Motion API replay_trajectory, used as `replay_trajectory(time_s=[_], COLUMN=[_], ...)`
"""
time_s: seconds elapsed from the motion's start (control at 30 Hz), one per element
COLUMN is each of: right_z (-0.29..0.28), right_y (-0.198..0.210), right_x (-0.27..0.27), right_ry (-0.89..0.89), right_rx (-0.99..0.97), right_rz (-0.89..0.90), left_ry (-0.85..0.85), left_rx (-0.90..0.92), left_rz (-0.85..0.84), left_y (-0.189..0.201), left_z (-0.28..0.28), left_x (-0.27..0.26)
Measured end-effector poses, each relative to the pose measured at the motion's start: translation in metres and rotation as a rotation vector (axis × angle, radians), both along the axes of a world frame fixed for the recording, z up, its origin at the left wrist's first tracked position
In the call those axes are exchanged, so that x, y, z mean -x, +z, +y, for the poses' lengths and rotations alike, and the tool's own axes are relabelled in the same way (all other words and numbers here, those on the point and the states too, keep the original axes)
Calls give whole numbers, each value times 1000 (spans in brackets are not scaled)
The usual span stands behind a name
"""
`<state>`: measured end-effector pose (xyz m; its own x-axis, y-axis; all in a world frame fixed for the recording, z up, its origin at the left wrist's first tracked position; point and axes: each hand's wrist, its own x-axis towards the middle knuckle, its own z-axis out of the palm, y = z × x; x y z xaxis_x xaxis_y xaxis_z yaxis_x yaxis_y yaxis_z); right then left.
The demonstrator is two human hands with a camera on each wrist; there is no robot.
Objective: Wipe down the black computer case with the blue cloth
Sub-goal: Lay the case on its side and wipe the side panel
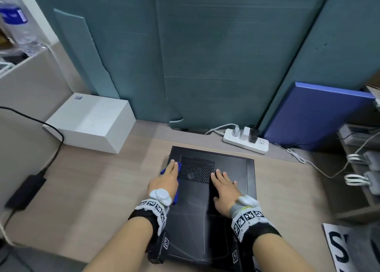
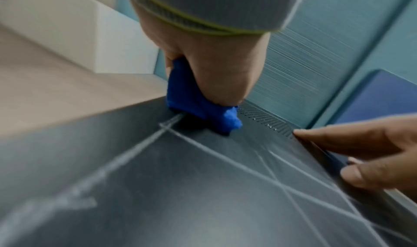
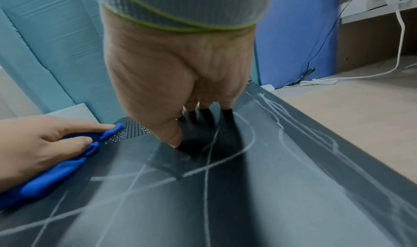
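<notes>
Left hand (image 1: 165, 179) presses the soft, bunched blue cloth (image 2: 203, 108) flat-fingered onto the black computer case (image 1: 230, 164) on the desk; right hand (image 1: 223, 189), fingers spread, steadies the rigid, seemingly heavy panel alongside.

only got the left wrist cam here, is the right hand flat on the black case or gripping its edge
Observer: Flat, palm down, fingers spread: the right hand lies on the black metal computer case, right of its perforated vent.
Operator: any marks past it
Observer: White chalk-like lines loop along the case's right edge.
Operator: where's the cloth
Observer: The left hand presses the crumpled blue cloth near the far left corner.
</notes>
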<state>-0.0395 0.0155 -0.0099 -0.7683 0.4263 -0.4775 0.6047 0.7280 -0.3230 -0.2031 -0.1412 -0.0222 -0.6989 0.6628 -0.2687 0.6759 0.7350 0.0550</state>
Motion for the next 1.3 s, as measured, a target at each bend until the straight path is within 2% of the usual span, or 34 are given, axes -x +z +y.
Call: replay_trajectory(time_s=[0.07, 0.17, 0.23, 0.27, 0.4, 0.53, 0.57, 0.63, 0.73, 0.83, 0.87, 0.93, 1.0, 1.13, 1.2, 1.3], right_z=[-4, -4, -1, 1, 5, 5, 5, 6, 4, 4, 4, 4, 5, 7, 9, 13], right_y=[-1, -4, -7, -8, -11, -10, -9, -9, -8, -6, -6, -5, -4, -6, -7, -10], right_x=[-6, -9, -9, -9, -10, -10, -10, -10, -10, -10, -10, -9, -8, -11, -11, -11], right_ry=[4, 17, 31, 37, 49, 56, 57, 58, 66, 66, 68, 73, 73, 71, 78, 79], right_rx=[-10, -24, -11, 0, 25, 25, 27, 21, 7, 12, 14, 17, 29, 51, 54, 67], right_rz=[-7, -10, -6, -1, 12, 12, 11, 1, -3, -9, -10, -9, -8, -13, -10, -3], left_ry=[27, -177, -235, -181, 235, 400, 395, 269, 66, 57, 63, 37, -19, -167, -205, -40], left_rx=[10, 9, -1, -20, -185, -523, -554, -596, -617, -506, -445, -373, -406, -464, -396, -347], left_rz=[19, -22, -40, -31, 22, -65, -27, 6, -67, 39, 27, -73, -150, -284, -215, -42], left_y=[0, -4, -5, -3, 6, 10, 12, 12, 15, 4, -3, -20, -29, -23, -19, -19], left_z=[7, 18, 12, 7, -11, -13, -13, -16, -18, -11, -9, -4, 3, 15, 7, -9], left_x=[-19, -61, -63, -55, -24, -21, -21, -21, -31, -37, -39, -49, -64, -80, -68, -45])
